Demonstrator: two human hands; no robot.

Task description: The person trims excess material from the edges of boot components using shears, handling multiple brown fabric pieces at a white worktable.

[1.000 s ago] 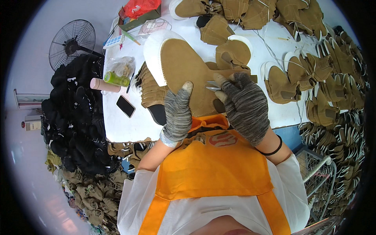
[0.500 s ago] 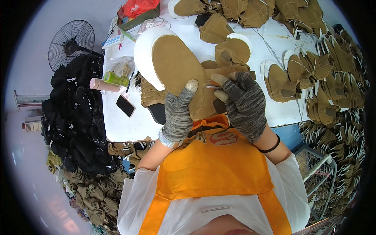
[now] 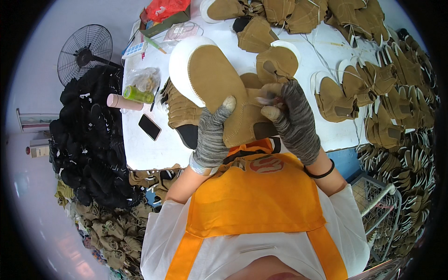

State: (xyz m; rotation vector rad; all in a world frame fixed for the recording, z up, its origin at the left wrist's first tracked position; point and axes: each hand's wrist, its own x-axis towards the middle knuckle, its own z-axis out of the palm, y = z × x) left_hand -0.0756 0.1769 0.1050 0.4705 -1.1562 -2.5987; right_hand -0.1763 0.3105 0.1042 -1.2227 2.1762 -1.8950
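Observation:
A tan suede shoe upper (image 3: 215, 74) with a white band round its toe is held up above the table, its toe toward the far left. My left hand (image 3: 212, 133), in a grey knit glove with bare fingertips, grips its near side with the thumb on the suede. My right hand (image 3: 297, 119), gloved alike, is closed at the upper's right part, fingers bent toward the thumb. Something small and shiny between those fingertips is blurred, and its kind cannot be made out. Behind the held piece lies another tan upper (image 3: 276, 63) with a white band.
The white table (image 3: 140, 156) carries a phone (image 3: 149, 127), a pink bottle (image 3: 124, 101), a green bottle (image 3: 138, 94) and a box (image 3: 170, 22) with a red bag. Tan uppers (image 3: 333, 95) fill the right side. A fan (image 3: 85, 56) and black piles (image 3: 93, 140) stand left.
The held upper has shifted slightly to the right and down. My right fingers have drawn in closer together, and the small shiny thing at them is now blurred.

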